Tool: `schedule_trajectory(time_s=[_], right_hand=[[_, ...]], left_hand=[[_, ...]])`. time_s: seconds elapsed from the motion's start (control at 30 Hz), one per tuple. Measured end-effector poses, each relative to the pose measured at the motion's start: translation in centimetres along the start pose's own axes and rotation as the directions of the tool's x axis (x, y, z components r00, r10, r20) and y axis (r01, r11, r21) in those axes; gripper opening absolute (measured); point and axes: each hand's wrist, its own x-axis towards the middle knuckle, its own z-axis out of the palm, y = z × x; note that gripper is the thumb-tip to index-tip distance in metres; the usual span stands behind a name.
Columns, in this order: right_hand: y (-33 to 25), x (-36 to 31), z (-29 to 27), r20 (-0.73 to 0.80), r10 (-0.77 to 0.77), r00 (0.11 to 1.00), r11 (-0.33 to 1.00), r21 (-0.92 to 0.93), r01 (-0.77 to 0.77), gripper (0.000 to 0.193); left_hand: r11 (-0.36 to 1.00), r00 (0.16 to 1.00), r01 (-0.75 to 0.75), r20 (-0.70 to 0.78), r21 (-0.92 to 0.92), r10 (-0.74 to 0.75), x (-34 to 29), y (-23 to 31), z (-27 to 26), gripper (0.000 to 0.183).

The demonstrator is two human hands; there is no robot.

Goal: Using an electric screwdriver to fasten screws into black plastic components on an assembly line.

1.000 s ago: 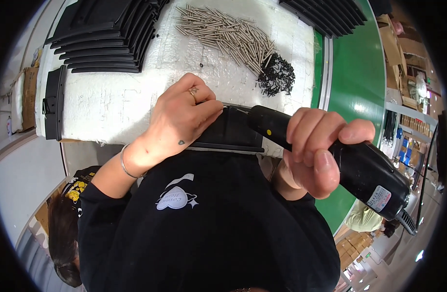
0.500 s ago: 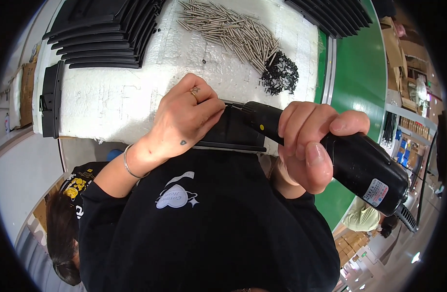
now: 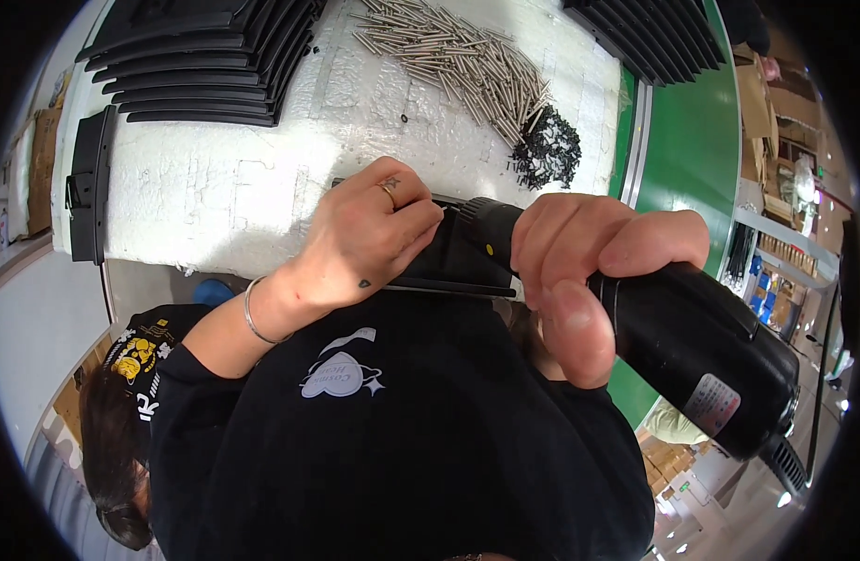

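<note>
My right hand [image 3: 603, 266] is wrapped round a black corded electric screwdriver [image 3: 706, 346]. Its nose points left, toward the fingers of my left hand [image 3: 369, 229]. Those fingers are pinched together over a black plastic panel [image 3: 458, 262], which lies at the near edge of the white-covered table, close to my chest. Whatever the pinch holds is hidden behind the fingers. The screwdriver's front end sits just above the panel, beside my left fingertips, and I cannot make out where its tip touches.
Beyond my hands lie a heap of metal pins [image 3: 458, 65] and a pile of small black screws [image 3: 547, 150]. Stacked black panels [image 3: 196, 75] stand far left, more panels [image 3: 650, 37] far right. A single panel [image 3: 91, 187] rests at the left edge. Another person [image 3: 121, 421] is at lower left.
The screwdriver's nose has come closer to my left fingers, and its rear end has swung lower and nearer. My left hand keeps its pinch. The whole view has shifted slightly.
</note>
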Motion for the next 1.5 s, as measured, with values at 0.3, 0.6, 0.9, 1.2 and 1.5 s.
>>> schedule_trajectory(time_s=[0.3,0.6,0.9,1.2,1.5], right_hand=[[-0.2,1.3,0.7,0.067,0.098,0.993,0.993,-0.077,-0.093,0.031],[0.2,0.3,1.2,0.038,0.069,0.997,0.993,-0.103,-0.064,0.032],[-0.9,0.8,-1.7,-0.085,-0.110,0.990,0.962,0.242,0.128,0.033],[-4.4,-1.4,-7.6,-0.394,-0.319,0.862,0.900,0.158,0.406,0.029],[-2.7,-3.5,-10.6,-0.530,-0.225,0.818,0.924,0.149,0.351,0.023]], left_hand=[[0.999,0.999,0.001,-0.039,-0.049,-0.003,-0.1,-0.5,0.1,0.020],[0.999,1.000,-0.016,-0.026,-0.034,0.015,-0.6,0.0,0.4,0.009],[1.000,0.999,0.007,0.041,-0.019,-0.006,-0.2,1.3,-1.8,0.042],[0.752,0.927,0.368,0.278,-0.547,-0.251,-0.6,1.6,-6.7,0.086],[0.172,0.873,-0.048,-0.125,-0.984,-0.471,-6.2,0.9,-15.9,0.096]])
